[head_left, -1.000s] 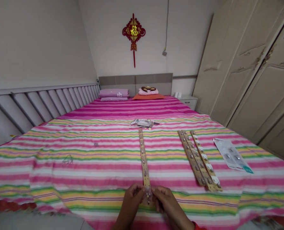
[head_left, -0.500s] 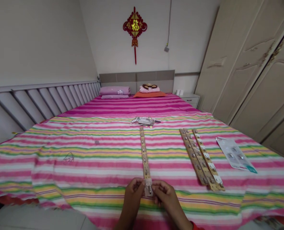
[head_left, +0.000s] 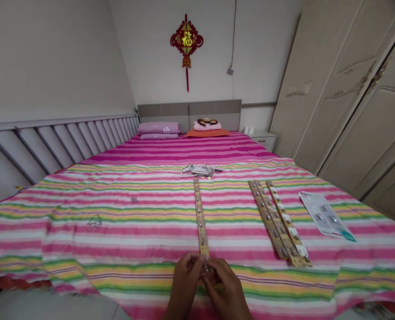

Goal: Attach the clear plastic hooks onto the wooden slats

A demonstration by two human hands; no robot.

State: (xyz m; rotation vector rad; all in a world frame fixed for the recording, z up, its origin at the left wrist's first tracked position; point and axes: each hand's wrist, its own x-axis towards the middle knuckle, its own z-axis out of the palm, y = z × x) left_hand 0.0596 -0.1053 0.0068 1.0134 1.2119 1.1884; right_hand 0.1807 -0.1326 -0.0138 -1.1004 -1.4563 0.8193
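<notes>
Toward the bed (head_left: pixel 144 249)'s near edge, my right hand (head_left: pixel 226 283) had closed in; it and my left hand (head_left: pixel 187 273) pinched the packet (head_left: pixel 204 263) (perhaps gripping firmer).

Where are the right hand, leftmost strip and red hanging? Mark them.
Right hand (head_left: pixel 225 282): head view, back of hand.
Leftmost strip (head_left: pixel 199 217): head view, visible middle.
Red hanging (head_left: pixel 186 39): head view, gold centre.

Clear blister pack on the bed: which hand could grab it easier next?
Probably the right hand: the blister pack lies off to that side, so the left hand would reach farther. Both hands look busy at the near end of the lone brown strip.
</notes>
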